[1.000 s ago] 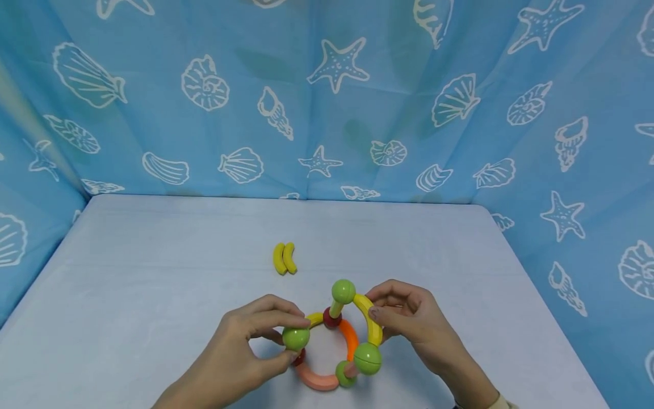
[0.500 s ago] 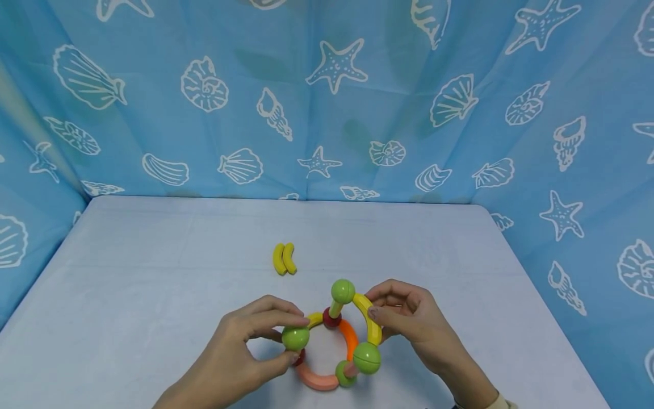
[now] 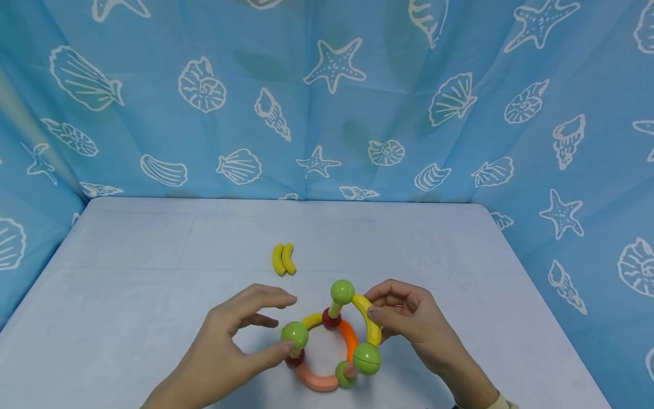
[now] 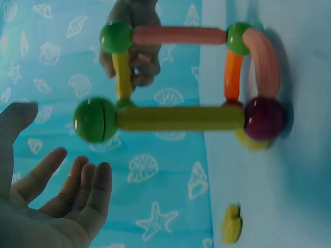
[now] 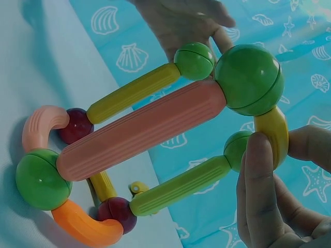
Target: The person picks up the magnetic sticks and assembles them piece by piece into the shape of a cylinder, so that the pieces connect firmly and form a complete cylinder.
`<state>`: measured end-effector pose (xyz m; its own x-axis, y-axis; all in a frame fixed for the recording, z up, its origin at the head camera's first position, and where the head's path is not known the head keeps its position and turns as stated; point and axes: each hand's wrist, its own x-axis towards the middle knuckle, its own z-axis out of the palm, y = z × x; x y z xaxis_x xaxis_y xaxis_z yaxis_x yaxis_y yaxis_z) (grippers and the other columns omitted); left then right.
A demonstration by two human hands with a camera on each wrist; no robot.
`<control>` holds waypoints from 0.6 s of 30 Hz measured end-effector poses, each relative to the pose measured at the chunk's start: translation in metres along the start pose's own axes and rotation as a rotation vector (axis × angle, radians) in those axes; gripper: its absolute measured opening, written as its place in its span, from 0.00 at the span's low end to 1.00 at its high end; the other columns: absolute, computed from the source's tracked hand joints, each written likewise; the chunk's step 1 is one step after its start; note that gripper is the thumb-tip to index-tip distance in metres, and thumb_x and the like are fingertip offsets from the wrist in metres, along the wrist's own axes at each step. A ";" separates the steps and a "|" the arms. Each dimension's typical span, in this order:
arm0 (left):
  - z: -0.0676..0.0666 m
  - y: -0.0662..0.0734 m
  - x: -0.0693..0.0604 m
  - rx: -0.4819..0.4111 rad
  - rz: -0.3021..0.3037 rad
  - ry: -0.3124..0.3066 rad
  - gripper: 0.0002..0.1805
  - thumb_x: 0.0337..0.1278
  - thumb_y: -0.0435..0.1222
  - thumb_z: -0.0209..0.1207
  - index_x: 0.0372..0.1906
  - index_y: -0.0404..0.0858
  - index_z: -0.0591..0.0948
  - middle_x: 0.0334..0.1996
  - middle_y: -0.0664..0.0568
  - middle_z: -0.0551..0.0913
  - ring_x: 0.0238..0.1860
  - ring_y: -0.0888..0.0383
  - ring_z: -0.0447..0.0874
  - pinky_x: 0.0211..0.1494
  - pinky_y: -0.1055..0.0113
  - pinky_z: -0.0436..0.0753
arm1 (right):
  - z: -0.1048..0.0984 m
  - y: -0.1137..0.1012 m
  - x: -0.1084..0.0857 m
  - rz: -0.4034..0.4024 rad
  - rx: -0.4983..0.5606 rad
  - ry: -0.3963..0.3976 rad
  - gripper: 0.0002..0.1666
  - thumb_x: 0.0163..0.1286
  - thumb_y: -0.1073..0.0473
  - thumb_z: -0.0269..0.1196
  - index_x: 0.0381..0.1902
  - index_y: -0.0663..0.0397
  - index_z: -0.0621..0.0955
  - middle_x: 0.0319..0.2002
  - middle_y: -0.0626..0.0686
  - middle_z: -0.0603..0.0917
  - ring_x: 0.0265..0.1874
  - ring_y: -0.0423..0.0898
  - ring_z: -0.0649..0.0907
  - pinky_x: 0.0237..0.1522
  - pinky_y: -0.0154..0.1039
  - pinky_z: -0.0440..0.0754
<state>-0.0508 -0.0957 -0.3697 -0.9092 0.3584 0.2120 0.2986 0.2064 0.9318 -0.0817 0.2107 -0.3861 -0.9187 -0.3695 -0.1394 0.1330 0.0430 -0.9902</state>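
A frame of rods and balls stands on the table; curved salmon (image 3: 318,380), orange (image 3: 350,339) and yellow rods form its lower ring. Three straight uprights, olive (image 4: 181,118), pink (image 5: 145,129) and light green (image 5: 181,186), carry green balls. Between two top balls arches a yellow curved rod (image 3: 369,319), pinched by my right hand (image 3: 416,315) between thumb and fingers. My left hand (image 3: 230,341) is spread beside the third top ball (image 3: 295,334). In the left wrist view its fingers are apart from that ball and hold nothing.
Two loose yellow curved rods (image 3: 277,260) lie side by side on the white table (image 3: 153,255), beyond the frame. A blue curtain (image 3: 286,68) with white shells and starfish hangs behind the table and along its sides.
The left hand has let go of the left top green ball; its fingers have spread and drawn back to the left. The right hand and the frame have hardly moved.
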 end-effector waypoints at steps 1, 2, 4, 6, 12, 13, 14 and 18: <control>-0.002 -0.001 0.001 -0.004 -0.004 0.024 0.22 0.56 0.40 0.72 0.56 0.56 0.81 0.52 0.61 0.81 0.53 0.58 0.80 0.47 0.61 0.85 | 0.000 0.000 0.000 0.000 0.002 -0.002 0.16 0.68 0.65 0.66 0.49 0.69 0.78 0.37 0.64 0.81 0.27 0.46 0.82 0.32 0.51 0.87; -0.004 -0.001 0.002 -0.006 -0.008 0.048 0.21 0.57 0.39 0.71 0.56 0.56 0.82 0.52 0.61 0.81 0.53 0.58 0.80 0.47 0.61 0.85 | 0.000 0.000 0.001 0.004 0.003 0.000 0.16 0.68 0.65 0.66 0.49 0.69 0.78 0.37 0.64 0.81 0.27 0.46 0.82 0.32 0.51 0.87; -0.007 -0.005 0.005 0.004 -0.017 0.088 0.20 0.59 0.36 0.70 0.55 0.55 0.82 0.51 0.61 0.82 0.52 0.58 0.80 0.47 0.61 0.85 | 0.000 0.000 0.001 0.006 0.005 -0.002 0.16 0.68 0.65 0.66 0.49 0.69 0.78 0.37 0.64 0.81 0.27 0.46 0.82 0.32 0.51 0.87; -0.009 -0.009 0.008 0.032 -0.037 0.117 0.20 0.59 0.35 0.70 0.54 0.55 0.82 0.50 0.61 0.82 0.51 0.59 0.81 0.46 0.63 0.85 | 0.000 0.000 0.001 0.012 0.004 0.001 0.16 0.68 0.65 0.66 0.49 0.69 0.78 0.37 0.64 0.81 0.27 0.46 0.82 0.32 0.50 0.87; -0.008 -0.022 0.020 0.132 -0.134 0.166 0.21 0.57 0.33 0.70 0.53 0.54 0.83 0.49 0.63 0.82 0.48 0.62 0.82 0.43 0.66 0.85 | 0.000 0.000 0.001 0.021 0.000 0.010 0.16 0.68 0.64 0.66 0.50 0.68 0.78 0.38 0.64 0.82 0.27 0.46 0.82 0.32 0.50 0.87; -0.008 -0.024 0.021 0.149 -0.147 0.172 0.21 0.56 0.33 0.70 0.53 0.53 0.83 0.49 0.62 0.82 0.48 0.61 0.82 0.43 0.66 0.85 | 0.000 0.000 0.001 0.021 -0.002 0.009 0.16 0.68 0.64 0.66 0.50 0.68 0.78 0.38 0.64 0.82 0.27 0.46 0.82 0.32 0.50 0.87; -0.008 -0.026 0.023 0.165 -0.161 0.178 0.21 0.56 0.32 0.70 0.54 0.52 0.83 0.49 0.62 0.82 0.47 0.61 0.82 0.43 0.66 0.85 | 0.000 0.000 0.001 0.022 -0.002 0.010 0.16 0.68 0.64 0.66 0.50 0.68 0.78 0.37 0.64 0.82 0.27 0.46 0.82 0.32 0.50 0.87; -0.010 -0.037 0.031 0.226 -0.221 0.199 0.20 0.57 0.34 0.70 0.55 0.48 0.83 0.48 0.57 0.84 0.47 0.58 0.83 0.43 0.63 0.85 | 0.000 0.000 0.001 0.020 -0.003 0.010 0.16 0.67 0.65 0.66 0.49 0.69 0.78 0.37 0.64 0.82 0.27 0.46 0.82 0.32 0.51 0.87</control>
<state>-0.0934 -0.1012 -0.3950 -0.9909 0.1029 0.0868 0.1250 0.4628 0.8776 -0.0830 0.2107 -0.3859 -0.9195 -0.3595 -0.1591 0.1502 0.0528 -0.9873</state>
